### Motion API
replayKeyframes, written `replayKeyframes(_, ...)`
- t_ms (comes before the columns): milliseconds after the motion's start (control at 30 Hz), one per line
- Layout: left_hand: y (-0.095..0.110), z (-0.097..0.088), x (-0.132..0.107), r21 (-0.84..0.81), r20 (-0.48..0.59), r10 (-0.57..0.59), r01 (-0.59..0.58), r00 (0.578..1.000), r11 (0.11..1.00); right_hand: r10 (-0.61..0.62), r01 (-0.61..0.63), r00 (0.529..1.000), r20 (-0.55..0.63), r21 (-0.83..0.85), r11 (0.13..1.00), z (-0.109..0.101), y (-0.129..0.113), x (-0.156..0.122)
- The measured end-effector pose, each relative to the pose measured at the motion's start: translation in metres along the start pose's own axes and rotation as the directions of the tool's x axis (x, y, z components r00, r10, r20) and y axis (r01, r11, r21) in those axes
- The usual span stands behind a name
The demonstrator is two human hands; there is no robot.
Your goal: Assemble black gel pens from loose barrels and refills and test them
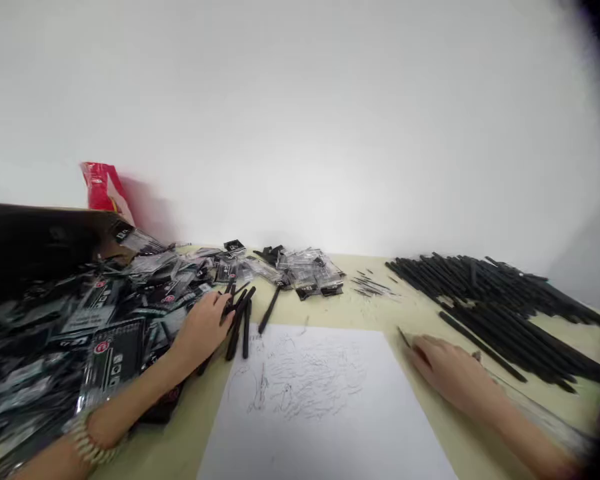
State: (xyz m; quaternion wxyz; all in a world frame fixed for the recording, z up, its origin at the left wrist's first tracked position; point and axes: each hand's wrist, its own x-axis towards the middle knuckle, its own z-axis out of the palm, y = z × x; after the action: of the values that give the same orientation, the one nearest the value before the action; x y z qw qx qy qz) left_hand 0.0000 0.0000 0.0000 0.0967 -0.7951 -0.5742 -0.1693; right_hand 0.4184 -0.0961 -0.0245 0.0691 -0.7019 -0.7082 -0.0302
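Observation:
My left hand [205,328] reaches to a small group of black pen-like sticks [236,327] left of the paper, its fingers curled round one of them. Low on the right, my right hand [450,370] is closed, and a thin dark pointed stick [403,335] pokes out past its fingertips. Between the hands lies a white sheet of paper [380,433] marked with many short pen scribbles. One more black stick [269,310] lies at the paper's top edge. The hands are slightly blurred.
Many clear packets with black labels [113,360] are heaped on the left beside a dark box [35,240]. More packets [310,270] lie at the back, near thin needle-like pieces [373,287]. Long black sticks [500,307] cover the right. A red bag [105,187] stands by the wall.

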Motion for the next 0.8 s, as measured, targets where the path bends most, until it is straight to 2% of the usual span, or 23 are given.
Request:
replayKeyframes(233, -0.002, -0.004, -0.011, -0.03, 0.044, 0.008, -0.007, 0.999, 1.0, -0.036, 0.036, 0.998, -0.053, -0.003, 0.999, 0.006, 0.009, -0.003)
replayKeyframes(367, 0.009, -0.005, -0.013, -0.077, 0.065, 0.188, -0.183, 0.98, 0.98, -0.033, 0.031, 0.997, -0.067, -0.034, 0.999, 0.005, 0.006, -0.002)
replayKeyframes(467, 0.018, -0.004, -0.009, -0.101, 0.098, 0.378, -0.369, 0.921, 0.924, -0.032, 0.029, 0.998, -0.047, -0.058, 0.998, 0.006, 0.006, -0.002)
replayKeyframes(567, 0.026, 0.001, -0.002, -0.1, 0.158, 0.546, -0.537, 0.822, 0.838, -0.035, 0.033, 0.999, -0.027, -0.072, 0.997, 0.005, 0.007, -0.002)
replayKeyframes(667, 0.038, 0.005, 0.009, -0.08, 0.207, 0.645, -0.644, 0.736, 0.761, -0.046, 0.043, 0.998, -0.037, -0.088, 0.995, 0.004, 0.006, -0.002)
replayKeyframes(733, 0.047, 0.007, 0.018, -0.061, 0.214, 0.674, -0.679, 0.707, 0.731, -0.057, 0.052, 0.997, -0.048, -0.1, 0.994, 0.002, 0.005, -0.002)
replayKeyframes(800, 0.054, 0.009, 0.026, -0.04, 0.206, 0.685, -0.693, 0.699, 0.72, -0.064, 0.057, 0.996, -0.056, -0.115, 0.992, 0.001, 0.005, -0.003)
